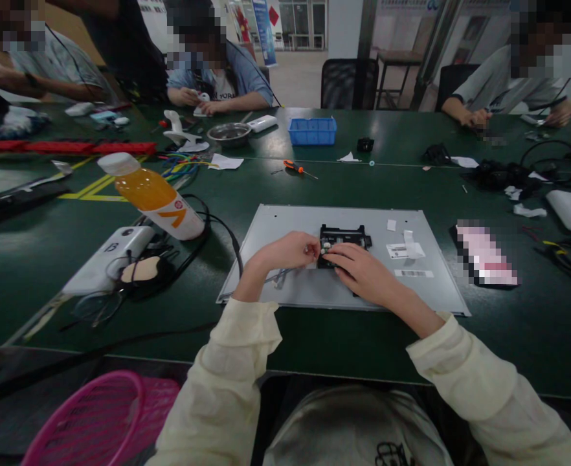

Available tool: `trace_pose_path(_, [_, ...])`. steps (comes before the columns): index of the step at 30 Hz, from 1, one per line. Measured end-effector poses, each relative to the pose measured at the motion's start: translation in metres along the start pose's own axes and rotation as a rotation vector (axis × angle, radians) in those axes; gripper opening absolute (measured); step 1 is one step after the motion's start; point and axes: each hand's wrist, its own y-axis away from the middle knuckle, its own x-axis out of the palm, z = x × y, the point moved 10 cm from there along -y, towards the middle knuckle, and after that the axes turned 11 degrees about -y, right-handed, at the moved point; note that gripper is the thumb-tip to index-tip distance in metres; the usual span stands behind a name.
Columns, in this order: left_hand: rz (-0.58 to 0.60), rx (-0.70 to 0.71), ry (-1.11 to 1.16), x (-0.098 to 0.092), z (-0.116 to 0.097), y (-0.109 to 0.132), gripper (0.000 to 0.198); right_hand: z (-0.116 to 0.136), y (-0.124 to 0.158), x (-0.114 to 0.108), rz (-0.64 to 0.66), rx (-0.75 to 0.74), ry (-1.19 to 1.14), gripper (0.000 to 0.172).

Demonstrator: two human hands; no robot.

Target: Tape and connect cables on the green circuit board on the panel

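Observation:
A black plastic frame sits on a light grey panel in front of me. My left hand is closed in a pinch at the frame's left edge; what its fingertips hold is too small to make out. From the right, my right hand grips the frame, its fingers reaching across the near part. A small whitish-green piece shows between the two hands. Below my left hand, a thin grey cable lies on the panel. My fingers cover part of the frame.
Left of the panel are an orange drink bottle, a white power bank and black cables. A phone lies to the right. Farther back are an orange screwdriver and a blue basket. Several people sit around the green table.

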Motion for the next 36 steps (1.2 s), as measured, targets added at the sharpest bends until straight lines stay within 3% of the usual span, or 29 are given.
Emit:
trace_pose_path(9, [-0.001, -0.05, 0.247, 0.0085, 0.0062, 0.001, 0.015, -0.0007, 0.0003, 0.0006, 0.007, 0.005, 0.013, 0.04])
trace_pose_path(36, [0.016, -0.171, 0.203, 0.005, 0.0066, 0.0048, 0.018, -0.0012, 0.0008, 0.0024, 0.025, -0.003, 0.036, 0.038])
